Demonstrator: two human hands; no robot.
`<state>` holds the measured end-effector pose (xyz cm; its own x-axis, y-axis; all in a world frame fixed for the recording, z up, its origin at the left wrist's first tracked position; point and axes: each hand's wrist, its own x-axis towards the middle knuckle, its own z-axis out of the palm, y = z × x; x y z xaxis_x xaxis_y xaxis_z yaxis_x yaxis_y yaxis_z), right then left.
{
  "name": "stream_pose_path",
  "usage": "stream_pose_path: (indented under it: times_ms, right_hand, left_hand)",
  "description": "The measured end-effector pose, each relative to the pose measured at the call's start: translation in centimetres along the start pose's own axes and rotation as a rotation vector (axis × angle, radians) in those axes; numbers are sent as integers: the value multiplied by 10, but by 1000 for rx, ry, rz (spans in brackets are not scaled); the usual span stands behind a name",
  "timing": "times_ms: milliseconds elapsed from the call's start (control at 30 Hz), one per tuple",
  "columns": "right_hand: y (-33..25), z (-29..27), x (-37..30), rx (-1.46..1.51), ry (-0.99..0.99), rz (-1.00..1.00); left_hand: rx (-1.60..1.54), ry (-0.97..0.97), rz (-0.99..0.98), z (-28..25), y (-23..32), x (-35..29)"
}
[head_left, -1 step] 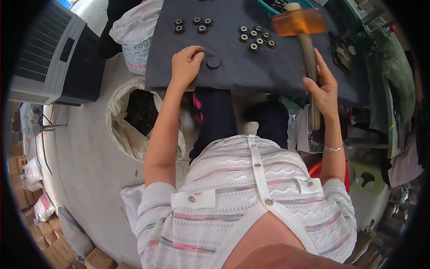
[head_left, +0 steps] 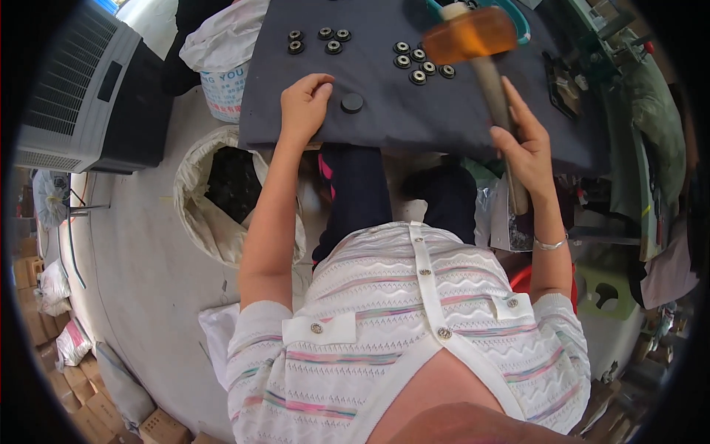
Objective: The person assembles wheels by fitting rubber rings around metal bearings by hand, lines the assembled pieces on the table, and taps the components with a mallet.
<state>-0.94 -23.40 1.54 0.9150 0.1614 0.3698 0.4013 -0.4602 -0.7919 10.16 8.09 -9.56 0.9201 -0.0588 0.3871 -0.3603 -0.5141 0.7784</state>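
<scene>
Left hand (head_left: 305,107) held over the bench (head_left: 429,122) at its near-left corner; fingers folded in, thumb laid close to index finger. Right hand (head_left: 529,148) closed in a grip across the near edge, toward the right corner, fingers stretched forward, thumb opposed. Both forearms (head_left: 270,211) bared.

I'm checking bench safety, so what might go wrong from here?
The left hand is close beside the dark disc; a stray blow from the orange-headed mallet in the right hand might catch it.

In this view the mallet's head also appears right by the larger cluster of small round parts, so a low swing might scatter them.
</scene>
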Motion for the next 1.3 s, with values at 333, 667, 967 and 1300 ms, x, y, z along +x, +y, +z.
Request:
stream_pose_path:
  times_ms: [333, 667, 967, 1300]
  right_hand:
    - [-6, 70, 16, -388, -485, -73]
    - [-7, 76, 23, -466, -479, -65]
    - [-2, 26, 12, 382, -39, 361]
    - [87, -53, -28, 479, 312, 522]
  left_hand:
    - [-348, 155, -104, 5, -4, 0]
    - [-291, 190, -103, 6, -8, -2]
    - [46, -27, 196, -3, 17, -8]
    - [-333, -252, 14, -14, 24, -6]
